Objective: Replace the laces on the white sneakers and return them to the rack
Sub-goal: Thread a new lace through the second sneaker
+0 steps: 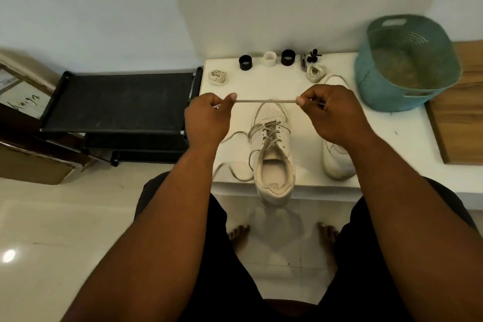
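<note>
A white sneaker (273,154) stands on the white table (392,138), toe away from me, heel over the front edge, loosely laced with its lace ends trailing left. A second white sneaker (337,162) lies to its right, mostly hidden by my right arm. My left hand (206,120) and my right hand (332,115) each pinch one end of a short stretch of lace (266,101), held taut and level above the first sneaker's toe. Coiled laces lie at the back left (217,77) and back right (315,72).
A black shoe rack (117,102) stands left of the table. A teal plastic basket (407,65) sits at the table's right end beside a wooden board (460,123). Three short rings, two black (245,63) and one white (270,59), line the back edge. Cardboard boxes (23,117) sit far left.
</note>
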Action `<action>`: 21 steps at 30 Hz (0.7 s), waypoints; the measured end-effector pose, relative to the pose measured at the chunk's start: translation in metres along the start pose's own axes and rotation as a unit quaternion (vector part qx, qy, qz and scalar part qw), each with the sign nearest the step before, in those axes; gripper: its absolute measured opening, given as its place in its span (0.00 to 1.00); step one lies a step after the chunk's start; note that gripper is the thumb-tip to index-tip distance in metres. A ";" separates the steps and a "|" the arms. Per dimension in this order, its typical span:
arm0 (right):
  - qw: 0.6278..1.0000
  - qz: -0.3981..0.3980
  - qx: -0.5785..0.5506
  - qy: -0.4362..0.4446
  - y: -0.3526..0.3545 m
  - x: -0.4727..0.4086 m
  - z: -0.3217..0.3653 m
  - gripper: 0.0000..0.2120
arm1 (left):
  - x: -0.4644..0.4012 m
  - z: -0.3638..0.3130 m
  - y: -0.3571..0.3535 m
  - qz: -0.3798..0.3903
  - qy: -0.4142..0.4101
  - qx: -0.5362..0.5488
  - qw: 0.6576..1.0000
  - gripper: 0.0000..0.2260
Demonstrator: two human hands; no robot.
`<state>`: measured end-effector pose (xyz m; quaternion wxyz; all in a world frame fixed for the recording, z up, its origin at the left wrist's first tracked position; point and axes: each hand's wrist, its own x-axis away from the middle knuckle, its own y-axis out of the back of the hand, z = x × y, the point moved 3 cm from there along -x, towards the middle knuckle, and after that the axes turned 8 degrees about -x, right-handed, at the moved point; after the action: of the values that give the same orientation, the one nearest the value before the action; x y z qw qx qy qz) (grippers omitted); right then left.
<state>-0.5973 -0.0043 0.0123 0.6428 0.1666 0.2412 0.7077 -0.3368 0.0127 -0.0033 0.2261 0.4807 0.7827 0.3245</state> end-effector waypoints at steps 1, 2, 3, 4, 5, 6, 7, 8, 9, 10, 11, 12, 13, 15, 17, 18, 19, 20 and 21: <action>1.000 -0.011 0.010 0.004 -0.001 -0.001 0.000 0.07 | 0.001 0.006 -0.001 -0.004 0.005 -0.025 1.000 0.16; 1.000 -0.014 0.013 0.012 -0.004 -0.001 0.001 0.08 | 0.003 0.007 -0.003 -0.005 -0.009 -0.057 0.998 0.12; 1.000 0.002 0.013 0.023 -0.011 -0.001 0.004 0.08 | 0.007 0.003 -0.005 -0.002 -0.043 -0.075 0.996 0.10; 0.998 0.038 0.019 0.040 -0.019 0.000 0.009 0.08 | 0.012 -0.006 -0.010 0.007 -0.101 -0.050 0.994 0.12; 0.994 0.087 0.032 0.061 -0.030 0.002 0.015 0.07 | 0.017 -0.017 -0.016 0.037 -0.156 0.010 0.987 0.14; 0.987 0.132 0.044 0.083 -0.041 0.005 0.020 0.07 | 0.025 -0.030 -0.023 0.093 -0.189 0.077 0.975 0.14; 0.981 0.161 0.049 0.098 -0.048 0.007 0.024 0.06 | 0.033 -0.041 -0.030 0.160 -0.205 0.124 0.957 0.15; 0.979 0.174 0.046 0.098 -0.052 0.006 0.025 0.06 | 0.039 -0.047 -0.037 0.215 -0.209 0.141 0.943 0.15; 0.980 0.177 0.040 0.088 -0.053 0.004 0.024 0.07 | 0.042 -0.050 -0.042 0.248 -0.205 0.139 0.936 0.15; 0.982 0.171 0.035 0.078 -0.052 0.002 0.020 0.08 | 0.042 -0.047 -0.046 0.262 -0.193 0.130 0.937 0.16; 0.985 0.156 0.027 0.074 -0.050 -0.001 0.017 0.08 | 0.039 -0.043 -0.047 0.262 -0.179 0.122 0.940 0.16; 0.988 0.136 0.017 0.070 -0.048 -0.003 0.013 0.09 | 0.034 -0.037 -0.046 0.256 -0.167 0.113 0.946 0.16; 0.991 0.117 -0.001 0.059 -0.046 -0.004 0.009 0.08 | 0.028 -0.032 -0.046 0.250 -0.159 0.098 0.950 0.14; 0.995 0.083 -0.035 0.040 -0.045 -0.005 0.003 0.04 | 0.022 -0.028 -0.045 0.249 -0.151 0.053 0.955 0.08; 0.997 0.048 -0.056 0.016 -0.047 -0.004 -0.001 0.02 | 0.019 -0.025 -0.048 0.244 -0.140 0.023 0.959 0.06; 0.998 0.029 -0.064 0.003 -0.047 -0.004 -0.003 0.03 | 0.018 -0.022 -0.049 0.240 -0.132 0.018 0.962 0.06; 0.997 0.013 -0.076 -0.010 -0.047 -0.005 -0.006 0.05 | 0.018 -0.021 -0.050 0.235 -0.124 0.014 0.964 0.06; 0.996 0.003 -0.089 -0.023 -0.048 -0.006 -0.008 0.05 | 0.017 -0.019 -0.050 0.232 -0.113 0.013 0.966 0.06; 0.994 0.001 -0.101 -0.032 -0.048 -0.006 -0.010 0.05 | 0.017 -0.018 -0.051 0.232 -0.106 0.012 0.967 0.06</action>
<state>-0.5619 -0.0089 -0.0220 0.6627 0.1239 0.1479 0.7236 -0.3870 0.0057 -0.0291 0.2203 0.6835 0.6252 0.3056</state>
